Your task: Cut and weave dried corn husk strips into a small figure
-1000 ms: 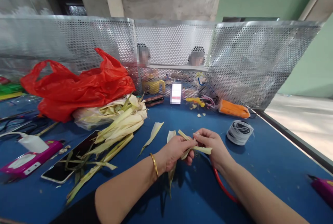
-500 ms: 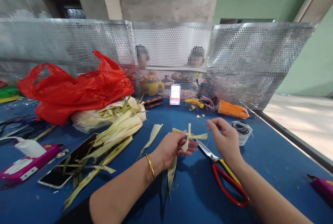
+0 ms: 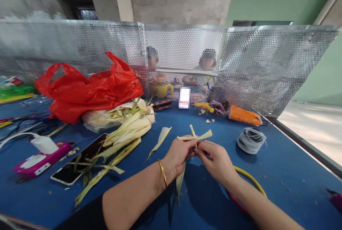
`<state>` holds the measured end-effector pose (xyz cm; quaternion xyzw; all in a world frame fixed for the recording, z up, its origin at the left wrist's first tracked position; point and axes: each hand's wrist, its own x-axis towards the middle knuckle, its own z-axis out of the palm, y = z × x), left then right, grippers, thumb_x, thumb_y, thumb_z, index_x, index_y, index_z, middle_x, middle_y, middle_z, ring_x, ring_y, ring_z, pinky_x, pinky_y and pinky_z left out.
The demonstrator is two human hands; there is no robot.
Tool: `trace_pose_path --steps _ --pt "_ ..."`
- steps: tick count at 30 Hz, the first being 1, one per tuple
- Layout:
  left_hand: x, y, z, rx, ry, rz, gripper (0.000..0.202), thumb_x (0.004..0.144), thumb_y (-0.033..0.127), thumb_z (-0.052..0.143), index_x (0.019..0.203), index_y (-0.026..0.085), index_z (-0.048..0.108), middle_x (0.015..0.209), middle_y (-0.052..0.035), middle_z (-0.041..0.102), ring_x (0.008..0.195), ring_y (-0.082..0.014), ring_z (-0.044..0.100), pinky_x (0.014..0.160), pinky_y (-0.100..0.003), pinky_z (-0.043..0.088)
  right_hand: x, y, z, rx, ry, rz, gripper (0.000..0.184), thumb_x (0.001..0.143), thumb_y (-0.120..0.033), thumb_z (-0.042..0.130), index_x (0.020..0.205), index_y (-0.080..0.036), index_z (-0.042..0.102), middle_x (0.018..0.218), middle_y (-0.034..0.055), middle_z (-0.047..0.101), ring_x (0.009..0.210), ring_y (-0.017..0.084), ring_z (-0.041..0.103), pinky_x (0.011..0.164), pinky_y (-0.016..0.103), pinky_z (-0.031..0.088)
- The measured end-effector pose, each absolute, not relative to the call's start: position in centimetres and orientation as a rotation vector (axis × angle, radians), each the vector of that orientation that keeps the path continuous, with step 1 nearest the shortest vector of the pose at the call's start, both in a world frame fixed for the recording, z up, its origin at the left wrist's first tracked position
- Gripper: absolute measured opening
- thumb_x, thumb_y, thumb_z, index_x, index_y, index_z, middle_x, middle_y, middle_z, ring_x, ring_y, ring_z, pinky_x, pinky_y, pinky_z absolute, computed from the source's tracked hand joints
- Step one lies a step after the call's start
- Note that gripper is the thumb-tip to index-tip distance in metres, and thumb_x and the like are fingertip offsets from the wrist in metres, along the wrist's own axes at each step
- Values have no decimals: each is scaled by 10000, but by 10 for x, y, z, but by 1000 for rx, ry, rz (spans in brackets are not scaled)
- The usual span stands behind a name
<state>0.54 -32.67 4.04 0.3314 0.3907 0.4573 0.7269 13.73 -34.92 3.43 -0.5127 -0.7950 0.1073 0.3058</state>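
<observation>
Both hands meet over the blue table, around crossed strips of corn husk (image 3: 204, 134). My left hand (image 3: 176, 156) pinches the strips near their crossing, and its thumb lies along them. Against it, my right hand (image 3: 217, 159) is closed on the lower part of the husk with thumb and fingers; its exact grip is partly hidden. A long husk strip (image 3: 180, 183) hangs below my left hand. Under my right forearm lie scissors, with the yellow handle (image 3: 252, 177) showing and the blades hidden. A loose piece of husk (image 3: 161, 140) rests left of the hands.
To the left are a corn husk bundle (image 3: 133, 126), a dark-screened phone (image 3: 68, 169), a magenta power strip (image 3: 42, 164) and a red plastic bag (image 3: 93, 89). A wire coil (image 3: 251, 141) and an orange packet (image 3: 245, 115) stand right. Behind the perforated metal partition (image 3: 267, 66) sit two people.
My right hand has moved left and down to the husk strips and closed on them. The scissors are now mostly covered by my forearm. The camera view has shifted slightly left.
</observation>
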Motion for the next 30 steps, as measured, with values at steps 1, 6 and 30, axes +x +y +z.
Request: trace_pose_path --steps 1,6,30 --pt "5 -326 40 710 855 1014 206 614 200 776 766 120 661 701 -15 646 584 -72 558 574 -178 436 138 -350 36 -1345 -2138 256 312 897 -253 462 592 -199 491 674 4 583 617 126 507 571 226 328" --pt "0 -320 41 738 855 998 230 624 176 734 839 115 677 700 -42 674 587 -99 596 614 -218 480 144 -357 51 -1321 -2074 -89 278 943 -300 432 802 -209 653 814 47 654 727 158 566 676 267 362" --pt "-4 -324 50 1132 972 855 324 743 463 612 707 142 605 597 -15 591 552 -126 568 533 -235 402 163 -336 52 -1530 -1635 287 364 872 -500 479 732 -199 627 718 21 600 695 167 527 593 260 360"
